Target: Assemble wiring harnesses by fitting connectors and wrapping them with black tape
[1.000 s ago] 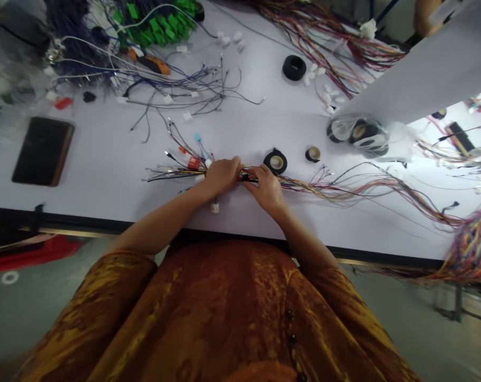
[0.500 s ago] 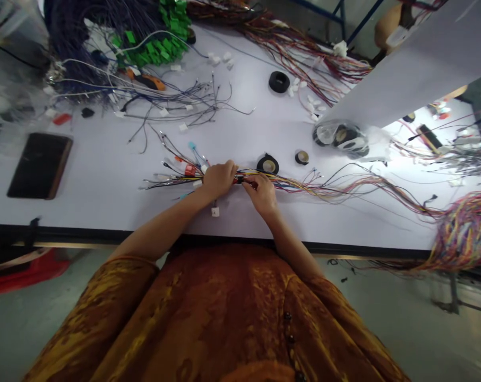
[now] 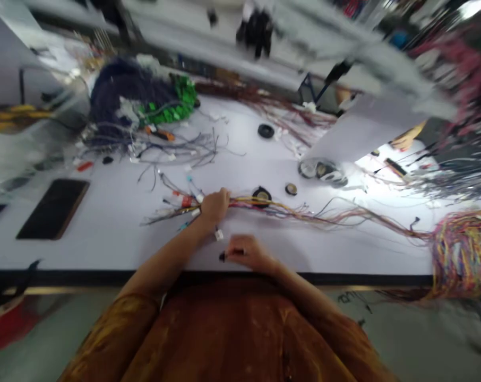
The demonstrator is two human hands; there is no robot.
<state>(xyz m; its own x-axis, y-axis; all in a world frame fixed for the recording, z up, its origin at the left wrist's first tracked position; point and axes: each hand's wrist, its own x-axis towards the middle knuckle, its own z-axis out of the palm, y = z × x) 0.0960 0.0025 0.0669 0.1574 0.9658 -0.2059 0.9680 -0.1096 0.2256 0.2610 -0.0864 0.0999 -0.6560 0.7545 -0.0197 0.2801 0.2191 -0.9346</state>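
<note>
A long bundle of multicoloured wires (image 3: 288, 208) runs across the white table. My left hand (image 3: 215, 207) is closed around it near its connector end, where loose ends and a red tag (image 3: 186, 201) fan out to the left. Just below that hand hangs a small white connector (image 3: 218, 234). Nearer the table's front edge, my right hand (image 3: 246, 251) is apart from the bundle, its fingers closed on a small black piece (image 3: 222, 257) too blurred to name. A black tape roll (image 3: 262, 197) touches the wires' far side.
Behind lie another tape roll (image 3: 266, 130), a smaller roll (image 3: 291, 189) and an orange-handled tool (image 3: 161, 133). A dark flat device (image 3: 53, 208) rests at left. Purple wires with green connectors (image 3: 172, 109) are heaped at back left. A person's hand (image 3: 405, 141) shows at far right.
My right hand has left the bundle and moved down toward the front edge with a small black piece. My left hand still grips the wires. The camera view has tilted upward.
</note>
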